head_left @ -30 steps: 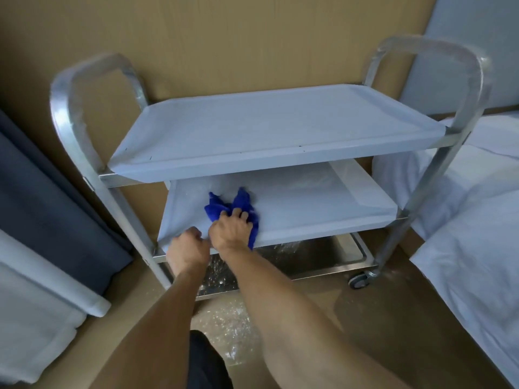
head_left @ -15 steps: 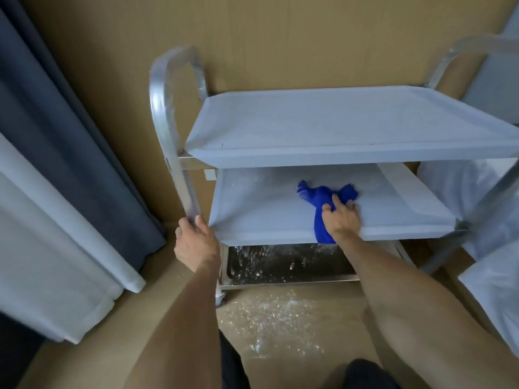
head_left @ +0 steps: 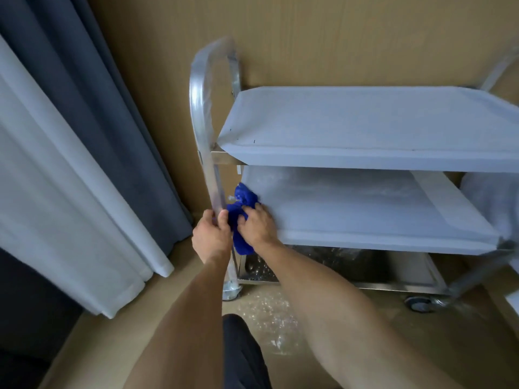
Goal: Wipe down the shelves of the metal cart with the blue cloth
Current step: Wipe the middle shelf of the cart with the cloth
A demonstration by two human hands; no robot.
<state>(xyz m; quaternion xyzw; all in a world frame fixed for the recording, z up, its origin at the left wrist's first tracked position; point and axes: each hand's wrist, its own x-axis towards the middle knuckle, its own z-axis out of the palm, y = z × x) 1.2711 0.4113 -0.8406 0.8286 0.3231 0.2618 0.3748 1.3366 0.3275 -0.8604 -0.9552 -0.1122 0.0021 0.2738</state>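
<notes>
A: Where to find the blue cloth (head_left: pixel 242 209)?
B: Bunched at the near left corner of the middle shelf (head_left: pixel 365 209) of the metal cart (head_left: pixel 365 130), partly hanging over the near edge, just beside the left upright post (head_left: pixel 217 192).

A: And the right hand (head_left: pixel 257 226)?
B: Pressed down on the cloth, fingers (head_left: pixel 254 209) curled into the fabric, closed around it.

A: The left hand (head_left: pixel 211 237)?
B: Wrapped around the left post at the level of the middle shelf, thumb and fingers closed on the metal, touching the cloth on the right side.

A: Other parts of the cart?
B: 3 shelves in all. Top shelf (head_left: pixel 365 122) pale and bare; bottom shelf (head_left: pixel 393 279) shiny, with bright speckles. 2 wheels (head_left: pixel 420 304) visible on the floor (head_left: pixel 280 318).

A: Around the cart?
B: Dark curtain (head_left: pixel 92 108) and white curtain (head_left: pixel 56 192) on the left, tan wall (head_left: pixel 309 37) on the far side.
</notes>
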